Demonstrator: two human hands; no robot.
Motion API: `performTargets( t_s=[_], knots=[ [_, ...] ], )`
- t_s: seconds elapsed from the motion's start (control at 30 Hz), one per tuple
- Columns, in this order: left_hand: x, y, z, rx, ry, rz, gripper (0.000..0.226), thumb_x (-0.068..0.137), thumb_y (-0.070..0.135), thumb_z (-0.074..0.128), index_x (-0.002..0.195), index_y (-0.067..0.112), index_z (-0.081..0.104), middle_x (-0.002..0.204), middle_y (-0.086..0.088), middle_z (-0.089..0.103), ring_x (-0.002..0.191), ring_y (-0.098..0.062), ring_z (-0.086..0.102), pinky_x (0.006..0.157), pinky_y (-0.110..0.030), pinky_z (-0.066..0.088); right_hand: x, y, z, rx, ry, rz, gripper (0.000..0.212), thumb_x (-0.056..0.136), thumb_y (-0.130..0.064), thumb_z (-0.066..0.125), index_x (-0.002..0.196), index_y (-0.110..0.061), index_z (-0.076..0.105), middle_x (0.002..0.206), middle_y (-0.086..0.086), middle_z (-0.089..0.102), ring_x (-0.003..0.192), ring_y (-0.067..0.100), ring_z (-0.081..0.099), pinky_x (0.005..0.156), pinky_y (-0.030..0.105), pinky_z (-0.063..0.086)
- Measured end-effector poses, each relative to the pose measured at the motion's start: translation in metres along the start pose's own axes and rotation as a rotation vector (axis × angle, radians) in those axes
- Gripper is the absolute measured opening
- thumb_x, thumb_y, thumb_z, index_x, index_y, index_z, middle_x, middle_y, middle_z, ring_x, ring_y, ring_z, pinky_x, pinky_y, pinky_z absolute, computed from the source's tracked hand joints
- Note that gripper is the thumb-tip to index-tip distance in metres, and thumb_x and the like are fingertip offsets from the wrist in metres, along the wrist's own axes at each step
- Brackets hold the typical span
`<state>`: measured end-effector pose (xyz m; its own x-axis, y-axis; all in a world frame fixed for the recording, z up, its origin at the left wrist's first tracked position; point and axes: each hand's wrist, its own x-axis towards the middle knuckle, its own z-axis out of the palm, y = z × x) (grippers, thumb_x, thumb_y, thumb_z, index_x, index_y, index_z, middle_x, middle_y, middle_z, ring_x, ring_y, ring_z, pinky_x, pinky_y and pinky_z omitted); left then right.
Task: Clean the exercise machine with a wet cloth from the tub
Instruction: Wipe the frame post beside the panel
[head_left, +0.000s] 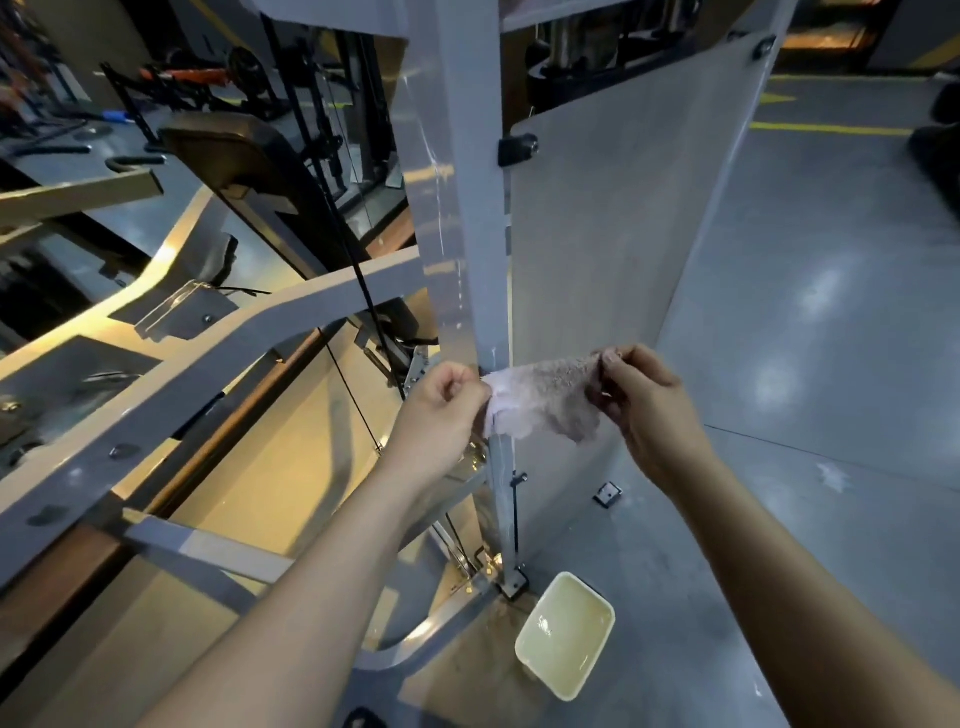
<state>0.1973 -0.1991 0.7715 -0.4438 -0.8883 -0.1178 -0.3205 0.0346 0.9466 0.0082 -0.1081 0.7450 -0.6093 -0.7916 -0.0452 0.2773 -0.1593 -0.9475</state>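
while both hands hold it up in front of the machine's grey upright post (467, 208), the cloth (545, 400) hangs stretched in the air, level with the post's lower half and well above the floor; whether it touches the post cannot be told. the left hand (441, 410) pinches its pale left end with curled fingers, and the right hand (644, 400) pinches the upper right corner between thumb and fingertips. just behind the cloth a flat pale panel (623, 234) is fixed to the post on black brackets, and a slanted grey frame beam (208, 374) runs off to the left, with a thin black cable (358, 249) dropping past it. the floor (831, 364) is smooth, grey and glossy, throwing back soft patches of light, with yellow lines (831, 127) painted farther off. more gym gear (171, 88) stands dim at the far left. by the foot of the post sits the tub (566, 634), a pale rectangular basin with rounded corners holding cloudy yellowish water. the cloth's long axis runs roughly left to right between the two hands, its right end a little higher, its lower edge sagging loose.
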Motion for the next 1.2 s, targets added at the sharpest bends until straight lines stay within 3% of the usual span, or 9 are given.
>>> performTargets(
  t_s=[0.2,0.3,0.43,0.53,0.63,0.73,0.9,1.07,1.2],
  knots=[
    [0.003,-0.007,0.008,-0.118,-0.105,-0.044,0.008,0.089,0.019,0.063,0.090,0.024,0.058,0.076,-0.003,0.046,0.063,-0.021,0.041,0.055,-0.034,0.031,-0.007,0.013,-0.005,-0.200,-0.126,0.167,0.025,0.104,-0.038,0.057,0.117,-0.017,0.055,0.083,0.004,0.056,0.067,0.023,0.055,0.057,0.041,0.050],
    [0.006,-0.011,0.008,-0.168,-0.145,-0.094,0.027,0.088,-0.001,0.059,0.108,0.017,0.060,0.079,-0.005,0.052,0.059,-0.015,0.041,0.054,-0.029,0.031,-0.010,0.018,-0.012,-0.269,-0.295,0.196,0.035,0.096,-0.012,0.070,0.129,-0.018,0.059,0.112,0.007,0.070,0.096,0.022,0.070,0.083,0.037,0.060],
    [0.007,-0.019,0.008,0.001,-0.268,-0.177,0.031,0.086,0.020,0.074,0.116,0.026,0.069,0.103,-0.006,0.071,0.082,-0.017,0.066,0.079,-0.032,0.051,-0.012,0.015,-0.015,-0.530,-0.261,0.110,0.015,0.091,-0.002,0.069,0.100,-0.014,0.069,0.077,-0.004,0.069,0.064,0.020,0.063,0.052,0.035,0.052],
    [0.007,-0.025,0.014,0.078,-0.271,-0.225,0.016,0.092,0.008,0.070,0.106,0.015,0.072,0.084,-0.008,0.066,0.064,-0.010,0.059,0.061,-0.022,0.051,-0.013,0.017,-0.015,-0.692,-0.182,0.002,0.018,0.086,-0.010,0.070,0.076,-0.019,0.059,0.055,-0.009,0.051,0.044,0.015,0.046,0.042,0.030,0.041],
    [0.008,-0.030,0.020,0.074,-0.262,-0.229,0.009,0.098,0.004,0.062,0.097,0.010,0.068,0.078,-0.008,0.061,0.059,-0.011,0.061,0.062,-0.026,0.058,-0.018,0.019,-0.013,-0.715,-0.170,-0.077,0.014,0.087,-0.011,0.071,0.081,-0.016,0.059,0.060,-0.008,0.049,0.048,0.011,0.044,0.045,0.024,0.037],
    [0.009,-0.034,0.023,-0.073,-0.253,-0.235,0.011,0.103,0.008,0.052,0.102,0.009,0.063,0.100,-0.017,0.072,0.085,-0.023,0.073,0.081,-0.033,0.061,-0.024,0.025,-0.016,-0.731,-0.396,-0.104,0.008,0.088,-0.010,0.072,0.094,-0.014,0.070,0.082,-0.010,0.062,0.069,0.001,0.055,0.065,0.018,0.043],
    [0.005,-0.030,0.017,-0.417,-0.294,-0.268,0.009,0.104,0.006,0.050,0.110,0.010,0.055,0.120,-0.027,0.069,0.113,-0.044,0.068,0.101,-0.054,0.054,-0.026,0.028,-0.025,-0.582,-0.481,-0.133,0.046,0.073,-0.033,0.049,0.106,-0.016,0.077,0.104,-0.006,0.066,0.094,0.002,0.061,0.080,0.016,0.044],
    [0.002,-0.022,0.012,-0.595,-0.372,-0.245,0.019,0.103,-0.002,0.041,0.111,0.012,0.051,0.083,-0.014,0.061,0.069,-0.022,0.061,0.083,-0.043,0.059,-0.020,0.040,-0.023,-0.590,-0.344,-0.175,0.038,0.093,-0.014,0.069,0.118,-0.042,0.065,0.114,-0.024,0.051,0.111,0.004,0.054,0.091,0.020,0.047],
    [0.003,-0.023,0.006,-0.611,-0.356,-0.248,0.018,0.100,0.001,0.041,0.109,0.008,0.054,0.085,-0.010,0.056,0.070,-0.018,0.055,0.080,-0.039,0.054,-0.019,0.036,-0.017,-0.553,-0.418,-0.143,0.009,0.089,-0.024,0.074,0.087,-0.029,0.068,0.095,-0.009,0.063,0.087,0.010,0.063,0.080,0.024,0.050]
  ],
)
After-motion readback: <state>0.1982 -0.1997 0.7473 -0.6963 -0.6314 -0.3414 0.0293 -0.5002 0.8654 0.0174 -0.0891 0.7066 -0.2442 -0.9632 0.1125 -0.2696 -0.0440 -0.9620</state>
